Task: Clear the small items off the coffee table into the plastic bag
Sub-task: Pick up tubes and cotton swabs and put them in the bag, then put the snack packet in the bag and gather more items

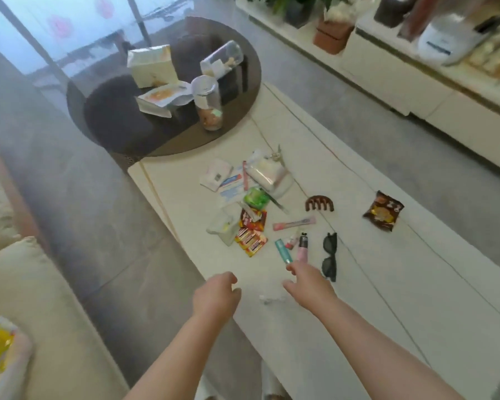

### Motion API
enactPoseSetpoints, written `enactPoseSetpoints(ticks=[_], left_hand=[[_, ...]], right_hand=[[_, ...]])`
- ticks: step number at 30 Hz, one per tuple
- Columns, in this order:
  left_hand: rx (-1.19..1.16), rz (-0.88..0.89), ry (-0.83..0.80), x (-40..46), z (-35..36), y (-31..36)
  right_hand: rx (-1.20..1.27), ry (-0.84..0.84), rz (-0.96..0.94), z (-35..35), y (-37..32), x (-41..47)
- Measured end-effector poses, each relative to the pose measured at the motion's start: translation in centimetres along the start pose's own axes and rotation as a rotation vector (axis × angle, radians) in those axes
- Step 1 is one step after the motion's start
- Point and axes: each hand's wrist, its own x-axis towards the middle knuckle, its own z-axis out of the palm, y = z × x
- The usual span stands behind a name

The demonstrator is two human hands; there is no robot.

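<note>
Small items lie scattered on the white coffee table [358, 284]: a clear plastic bag [269, 174] at the far end of the pile, a green packet [256, 197], red battery packs [250, 241], a pink sachet [293, 223], a teal tube [283, 251], a pink tube [302, 246], black sunglasses [329, 256], a brown hair claw [319, 204] and a brown snack packet [383, 211]. My right hand [308, 281] reaches out with relaxed fingers just short of the two tubes, holding nothing. My left hand [215, 295] hovers at the table's near left edge, fingers loosely curled and empty.
A round dark glass table [122, 122] stands beyond, carrying a tissue box, packets and clear jars. A cream sofa [41, 298] is at the left with a yellow-printed bag [0, 347] on it. A white cabinet [416, 82] with plants runs along the right.
</note>
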Motion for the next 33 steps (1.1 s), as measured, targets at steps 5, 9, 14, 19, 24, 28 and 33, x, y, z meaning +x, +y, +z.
enactPoseSetpoints(ticks=[5, 9, 14, 19, 24, 28, 33], left_hand=[[0.132, 0.135, -0.027, 1.8, 2.8, 7.4], [0.246, 0.252, -0.041, 3.8, 4.4, 12.1], [0.380, 0.387, -0.026, 8.2, 5.0, 17.0], [0.491, 0.476, 0.006, 16.1, 5.8, 20.3], [0.501, 0.542, 0.065, 22.2, 6.4, 23.2], [0.512, 0.580, 0.070, 25.7, 7.5, 25.0], [0.482, 0.572, 0.122, 28.8, 9.1, 25.9]], right_hand=[[0.037, 0.049, 0.134, -3.6, 8.2, 1.0], [0.100, 0.092, 0.224, -5.4, 12.9, 2.1], [0.087, 0.156, 0.262, -6.9, 16.9, 5.0], [0.061, 0.223, 0.305, -7.8, 19.4, 10.1], [0.008, 0.285, 0.358, -8.6, 21.4, 15.7], [0.006, 0.275, 0.412, -8.9, 22.3, 19.8], [0.060, 0.330, 0.466, -8.7, 23.1, 24.2]])
